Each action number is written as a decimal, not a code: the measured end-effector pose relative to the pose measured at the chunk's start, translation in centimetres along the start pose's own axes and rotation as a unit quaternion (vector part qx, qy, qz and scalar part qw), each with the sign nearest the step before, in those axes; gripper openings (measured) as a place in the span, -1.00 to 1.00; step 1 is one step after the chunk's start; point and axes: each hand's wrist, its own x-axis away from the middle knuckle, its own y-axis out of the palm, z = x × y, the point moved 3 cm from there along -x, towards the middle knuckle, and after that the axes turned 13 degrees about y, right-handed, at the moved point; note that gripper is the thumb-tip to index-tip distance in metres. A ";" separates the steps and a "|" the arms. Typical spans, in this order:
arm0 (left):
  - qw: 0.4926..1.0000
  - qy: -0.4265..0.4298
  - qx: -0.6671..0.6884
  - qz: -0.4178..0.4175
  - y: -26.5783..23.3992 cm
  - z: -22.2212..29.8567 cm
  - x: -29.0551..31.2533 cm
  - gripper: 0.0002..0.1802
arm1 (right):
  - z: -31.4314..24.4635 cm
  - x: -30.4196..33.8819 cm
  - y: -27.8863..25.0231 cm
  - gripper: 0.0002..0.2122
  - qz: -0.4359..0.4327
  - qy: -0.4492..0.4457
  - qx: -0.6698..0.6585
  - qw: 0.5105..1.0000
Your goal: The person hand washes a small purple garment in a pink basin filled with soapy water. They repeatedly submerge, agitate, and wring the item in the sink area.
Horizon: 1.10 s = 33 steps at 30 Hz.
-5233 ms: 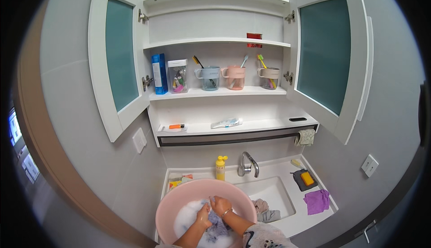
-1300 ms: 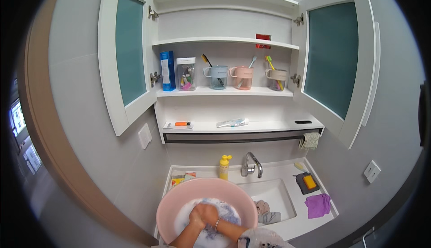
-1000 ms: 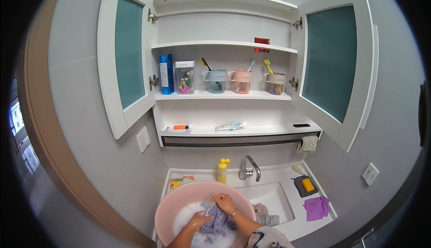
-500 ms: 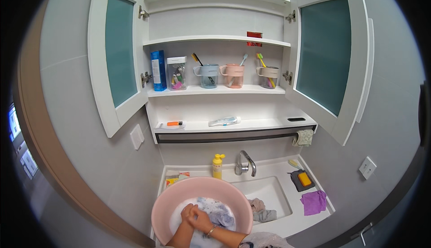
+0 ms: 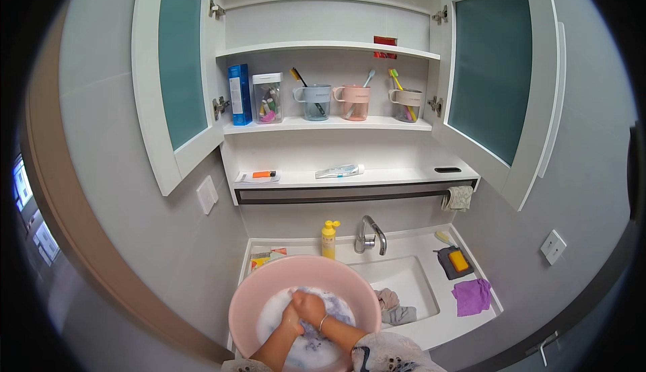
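A large pink basin (image 5: 245, 305) holds foamy white water and a wet, pale blue-grey cloth (image 5: 340, 310). Both my hands meet above the suds in the middle of it. My right hand (image 5: 310, 307), with a bracelet at the wrist, is curled and pressed against my left hand (image 5: 292, 319). Their closed fingers overlap, so whatever is between them is hidden. The cloth spreads in the water beneath and beside them.
Beside the basin is a white sink (image 5: 420, 291) holding wet beige and grey cloths (image 5: 397, 311). A yellow bottle (image 5: 328, 239) and a chrome faucet (image 5: 367, 235) stand behind. On the right lie a purple cloth (image 5: 471, 296) and an orange soap bar (image 5: 458, 260). An open cabinet (image 5: 330, 124) hangs above.
My joined hands have shifted slightly up and to the right within the basin, and more sleeve shows. The cabinet sits a little higher in view, as the view has tilted slightly.
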 end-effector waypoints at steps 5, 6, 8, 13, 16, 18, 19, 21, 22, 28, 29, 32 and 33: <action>0.934 -0.039 -0.352 -0.045 -1.2 -1.6 -0.2 -0.47 | 5.6 -6.0 -3.0 -0.65 0.024 0.134 -0.132 0.982; 0.910 -0.024 -0.408 -0.070 2.9 -0.2 2.4 -0.49 | 6.5 -6.2 -4.0 -0.64 -0.014 0.168 -0.157 0.973; 0.886 0.033 -0.462 -0.008 2.0 1.6 1.7 -0.58 | 6.7 -5.7 -5.3 -0.62 -0.103 0.134 -0.155 0.973; 0.886 0.326 -0.329 0.011 0.2 5.4 0.6 -0.76 | 5.3 -3.3 -5.8 -0.62 -0.328 0.004 0.030 0.944; 0.957 0.281 0.033 0.064 -0.3 6.1 0.0 -0.69 | 5.8 -3.6 -5.3 -0.70 -0.323 -0.003 0.110 0.940; 0.952 0.277 0.105 0.082 0.3 6.5 0.5 -0.71 | 6.6 -3.9 -4.3 -0.78 -0.293 0.091 -0.025 0.952; 0.947 0.274 0.140 0.091 0.6 6.7 0.8 -0.72 | 7.0 -4.1 -3.7 -0.82 -0.275 0.137 -0.093 0.947; 0.957 0.237 0.118 0.118 2.4 6.9 2.1 -0.76 | 1.7 -2.2 -3.7 -0.89 -0.132 0.027 -0.251 0.959; 0.962 0.214 0.107 0.128 3.4 6.6 2.2 -0.77 | -0.6 -1.0 -4.0 -0.91 -0.054 -0.027 -0.324 0.944; 0.940 0.227 -0.172 0.187 -2.1 2.2 -1.0 -0.81 | -1.6 2.5 1.0 -0.72 0.027 -0.098 0.007 0.995; 0.938 0.221 -0.095 0.252 -0.9 1.6 0.4 -0.81 | 0.7 0.3 1.9 -0.64 -0.044 -0.079 0.121 0.989; 0.948 0.183 -0.098 0.240 0.4 0.8 1.3 -0.77 | 2.3 -1.6 0.4 -0.63 -0.004 0.045 0.145 0.988; 0.945 0.192 -0.081 0.252 1.6 1.0 1.4 -0.75 | 1.4 -0.9 0.4 -0.65 0.006 -0.010 0.109 0.994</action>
